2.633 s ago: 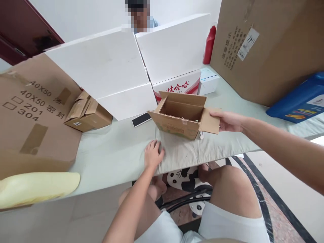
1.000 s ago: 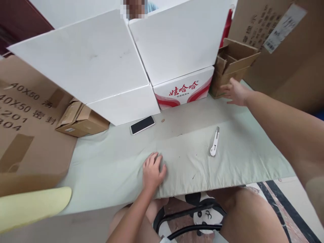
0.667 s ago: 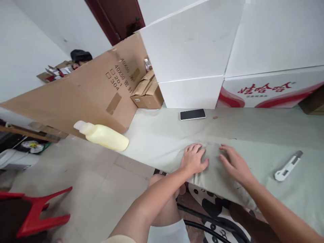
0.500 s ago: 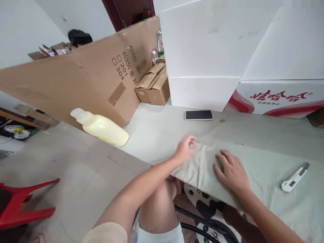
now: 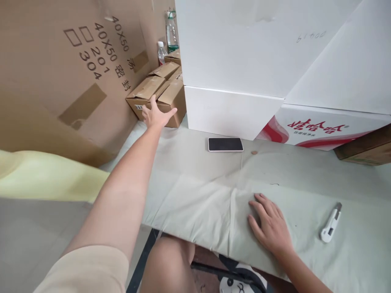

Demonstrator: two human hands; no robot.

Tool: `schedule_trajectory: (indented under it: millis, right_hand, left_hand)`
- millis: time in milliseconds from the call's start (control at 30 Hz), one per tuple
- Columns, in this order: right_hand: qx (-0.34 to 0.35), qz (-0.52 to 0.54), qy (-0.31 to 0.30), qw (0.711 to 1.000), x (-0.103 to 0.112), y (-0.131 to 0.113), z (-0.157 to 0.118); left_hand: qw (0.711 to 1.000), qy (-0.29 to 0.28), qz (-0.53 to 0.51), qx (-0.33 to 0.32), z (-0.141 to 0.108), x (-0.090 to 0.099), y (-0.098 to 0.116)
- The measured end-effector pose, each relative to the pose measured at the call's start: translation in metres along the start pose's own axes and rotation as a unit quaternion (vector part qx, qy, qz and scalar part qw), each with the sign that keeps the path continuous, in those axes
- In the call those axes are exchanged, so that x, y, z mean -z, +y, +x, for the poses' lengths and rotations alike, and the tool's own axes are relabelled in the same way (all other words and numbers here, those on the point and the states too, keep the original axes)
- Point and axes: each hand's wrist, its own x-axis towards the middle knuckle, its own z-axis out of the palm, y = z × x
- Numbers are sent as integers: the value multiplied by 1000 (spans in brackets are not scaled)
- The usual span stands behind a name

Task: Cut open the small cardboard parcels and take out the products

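Note:
My left hand (image 5: 155,116) is stretched far out with its fingers spread, in front of two small brown cardboard boxes (image 5: 172,95) at the back left of the table. Whether the fingertips touch the nearer face of the boxes I cannot tell. My right hand (image 5: 270,226) lies with spread fingers on the pale green tablecloth (image 5: 189,191), holding nothing. To its right rests a white box cutter (image 5: 331,224). A phone (image 5: 225,144) with a dark screen lies flat in front of the white boxes.
A pale yellow bottle (image 5: 49,175) stands at the left edge beside my forearm. Behind it rises a large cardboard sheet (image 5: 88,81). White boxes (image 5: 232,49) are stacked at the back, with a red-printed carton (image 5: 320,130) to the right. Plastic bottles (image 5: 172,34) stand behind the small boxes.
My left hand has moved from the table's front forward and left to the small boxes, its fingers spreading. The view has shifted closer and left. My right hand stays on the cloth.

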Motion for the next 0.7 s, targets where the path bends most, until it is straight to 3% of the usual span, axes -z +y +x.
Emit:
schedule_trajectory:
  millis: [133, 267, 467, 567, 700]
  right_hand:
    - [-20, 18, -19, 999, 1, 0, 1]
    - [-32, 26, -28, 999, 2, 0, 1]
    - [-33, 33, -24, 999, 3, 1, 2]
    - [-45, 45, -35, 997, 7, -1, 3]
    - [-68, 95, -37, 992, 10, -4, 5]
  left_hand:
    - [999, 23, -27, 32, -3, -21, 14]
    - [998, 41, -45, 26, -12, -16, 10]
    - [998, 26, -58, 17, -59, 34, -8]
    - [998, 23, -59, 14, -104, 63, -26]
    - [995, 24, -69, -68, -177, 92, -55]
